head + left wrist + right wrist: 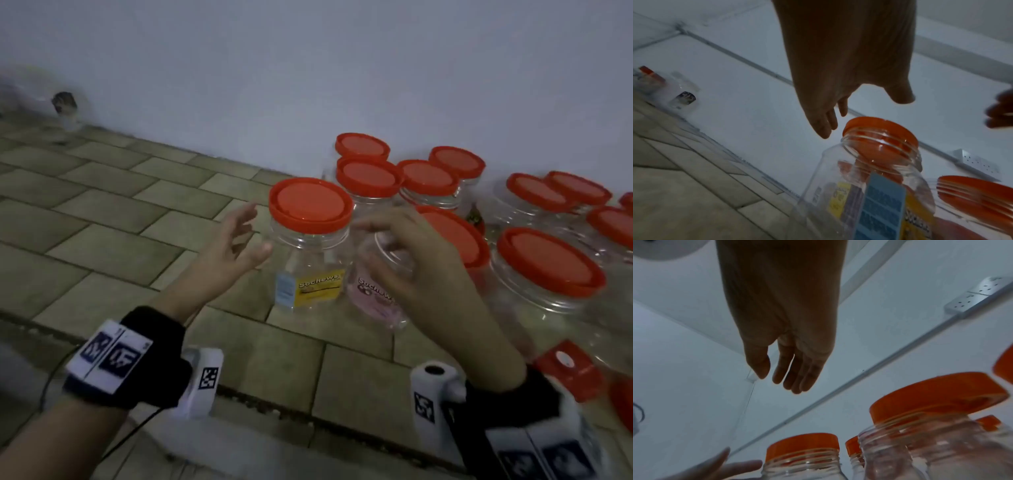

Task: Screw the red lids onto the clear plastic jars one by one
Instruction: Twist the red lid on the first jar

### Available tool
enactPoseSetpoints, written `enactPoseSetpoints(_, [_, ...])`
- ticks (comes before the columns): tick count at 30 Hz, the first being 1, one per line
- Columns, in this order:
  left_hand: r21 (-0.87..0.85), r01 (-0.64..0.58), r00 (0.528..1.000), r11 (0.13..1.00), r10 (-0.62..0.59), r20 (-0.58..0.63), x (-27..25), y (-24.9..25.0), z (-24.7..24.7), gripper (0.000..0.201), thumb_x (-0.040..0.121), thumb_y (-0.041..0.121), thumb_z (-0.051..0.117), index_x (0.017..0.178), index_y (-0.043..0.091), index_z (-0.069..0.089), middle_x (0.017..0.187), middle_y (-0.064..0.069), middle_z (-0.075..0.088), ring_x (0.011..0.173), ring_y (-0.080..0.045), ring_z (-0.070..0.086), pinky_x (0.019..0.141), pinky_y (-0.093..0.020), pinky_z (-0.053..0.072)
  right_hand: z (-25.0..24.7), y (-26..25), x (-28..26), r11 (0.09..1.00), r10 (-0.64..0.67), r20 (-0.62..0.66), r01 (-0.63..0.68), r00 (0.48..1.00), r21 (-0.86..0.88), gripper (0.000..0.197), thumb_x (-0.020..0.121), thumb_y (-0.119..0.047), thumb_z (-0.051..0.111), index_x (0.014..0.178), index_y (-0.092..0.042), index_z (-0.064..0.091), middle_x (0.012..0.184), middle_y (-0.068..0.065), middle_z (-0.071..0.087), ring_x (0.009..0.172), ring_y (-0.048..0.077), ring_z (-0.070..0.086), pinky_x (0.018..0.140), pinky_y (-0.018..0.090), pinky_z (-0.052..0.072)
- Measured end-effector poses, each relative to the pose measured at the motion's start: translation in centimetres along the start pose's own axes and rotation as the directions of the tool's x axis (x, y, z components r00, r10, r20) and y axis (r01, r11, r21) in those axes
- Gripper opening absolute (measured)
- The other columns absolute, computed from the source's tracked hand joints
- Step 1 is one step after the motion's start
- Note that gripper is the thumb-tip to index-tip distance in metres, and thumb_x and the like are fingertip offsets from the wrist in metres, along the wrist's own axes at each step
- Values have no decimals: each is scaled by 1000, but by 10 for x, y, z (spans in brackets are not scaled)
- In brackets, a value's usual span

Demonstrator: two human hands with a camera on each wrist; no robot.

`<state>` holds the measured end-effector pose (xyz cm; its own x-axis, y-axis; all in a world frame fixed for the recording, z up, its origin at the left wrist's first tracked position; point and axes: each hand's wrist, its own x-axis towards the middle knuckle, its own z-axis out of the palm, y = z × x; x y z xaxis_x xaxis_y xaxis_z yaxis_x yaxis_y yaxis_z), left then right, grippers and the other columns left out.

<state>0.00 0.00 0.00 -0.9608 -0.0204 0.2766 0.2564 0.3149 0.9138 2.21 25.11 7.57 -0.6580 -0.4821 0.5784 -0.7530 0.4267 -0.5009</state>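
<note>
A clear jar with a yellow label (308, 270) stands on the tiled floor with a red lid (310, 205) on its mouth. My left hand (255, 233) hovers just left of it, fingers spread, holding nothing; the left wrist view shows the same hand (838, 113) apart from that lid (879, 129). Right beside it stands a lidless jar with a pink label (373, 298). My right hand (376, 246) hangs over its mouth, fingers relaxed and empty. In the right wrist view the right hand (785, 378) is open above the lidless jar (890, 454).
Several lidded jars (548, 267) crowd the floor to the right, along the white wall (308, 68). A red-capped container (565, 370) sits by my right wrist. Another jar (65, 109) lies far left by the wall. Bare tiles (102, 222) stretch left.
</note>
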Motion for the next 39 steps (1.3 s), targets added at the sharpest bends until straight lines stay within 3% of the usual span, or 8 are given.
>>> enactPoseSetpoints(3, [60,70,993,996,-75,87,11,-3,5,138,35,89,59,147,27,9,151,9,17,130,-5,26,102,-20,29,18,8,25,985,-44,-6,42,999,-164,38,84,-22,50,120,-11,56,118,-3,50,110,-1,42,96,6,29])
enactPoseSetpoints(6, [70,78,981,994,-89,174,20,-14,10,139,37,83,68,147,31,2,155,7,9,136,-6,21,107,-28,26,38,21,39,964,-12,33,20,999,-265,39,86,-14,56,125,-9,53,129,7,51,122,18,43,103,23,29])
enactPoseSetpoints(14, [130,43,987,991,-62,147,35,-28,21,136,39,75,75,147,28,5,150,-1,22,138,-15,24,112,-45,29,62,40,38,937,-1,63,23,998,-349,40,81,-9,64,120,-7,57,121,10,56,114,29,51,95,38,39])
enactPoseSetpoints(17, [126,-2,993,992,-13,120,35,-31,27,133,42,73,78,146,26,11,147,-3,28,137,-19,28,109,-48,32,64,43,35,913,-40,15,43,999,-405,39,77,-6,67,115,-9,59,116,8,60,109,26,53,92,30,34])
enactPoseSetpoints(24, [137,-40,997,990,30,73,26,-34,38,146,36,74,78,147,24,-3,151,-5,18,140,-17,22,112,-46,29,60,42,24,870,-163,-65,112,984,-481,26,79,-6,64,105,-10,63,105,7,64,99,19,52,84,26,30])
enactPoseSetpoints(28, [120,-15,1000,993,14,5,16,-30,38,139,36,72,80,146,27,8,147,-2,28,134,-16,32,108,-45,36,53,32,15,906,-200,-181,111,963,-409,25,86,-8,60,111,-6,62,106,8,64,101,19,54,89,33,42])
enactPoseSetpoints(33, [227,-77,996,971,83,-17,-7,-10,33,129,38,69,72,145,27,13,142,10,24,124,5,25,100,-12,25,32,5,9,977,-142,-474,45,869,-211,35,90,-10,55,125,-5,53,108,-3,48,95,0,46,88,7,40])
enactPoseSetpoints(39, [376,-166,983,912,182,-8,-33,-3,24,128,42,87,59,144,28,11,148,-3,21,136,-14,25,103,-35,34,22,1,0,999,-7,-500,-14,866,-39,32,94,-17,51,126,-12,53,104,-8,55,91,-11,50,78,12,47])
